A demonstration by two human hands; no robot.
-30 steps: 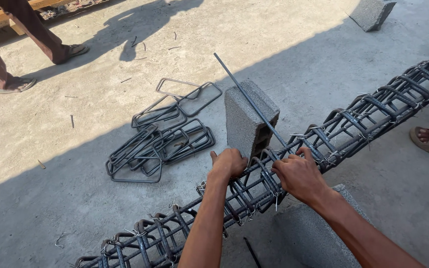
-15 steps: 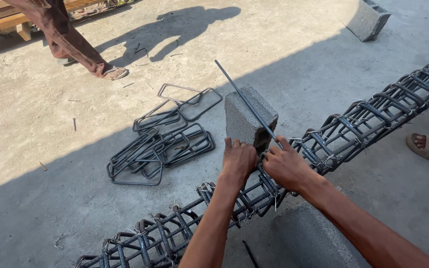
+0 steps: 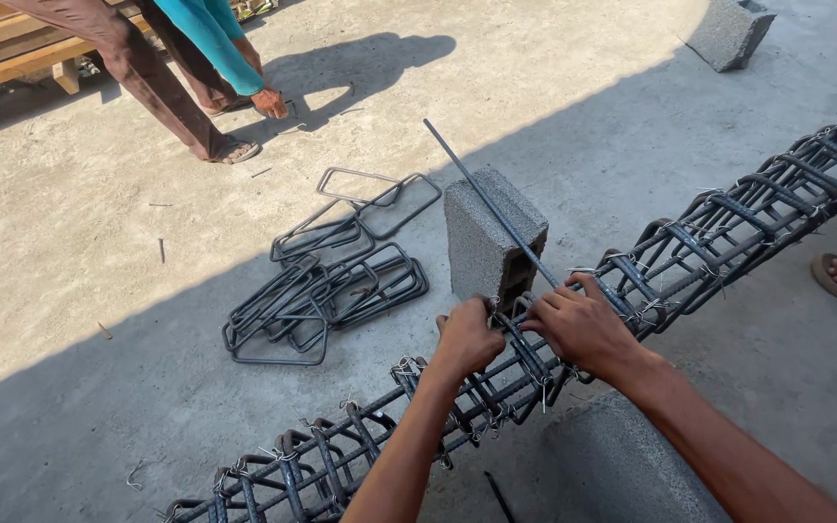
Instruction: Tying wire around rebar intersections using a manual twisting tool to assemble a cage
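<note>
Your two hands sit close together on the rebar cage (image 3: 728, 228), the long column of bars and ties that runs from below your arms up toward the right, resting against the grey concrete block (image 3: 491, 242). Your left hand (image 3: 467, 339) is curled tight over the cage just in front of the block, fingers wrapped down around a bar. Your right hand (image 3: 583, 329) lies just to the right of it, fingers bent and pressed onto the cage, and closed around the lower end of a thin steel rod (image 3: 486, 199); the rod slants up from that grip, across the top of the block and past it. Left of the block, loose stirrups (image 3: 326, 291) lie in a heap on the concrete floor (image 3: 99, 291). Farther beyond the block, another person's legs (image 3: 157, 77) stand in the sun.
</note>
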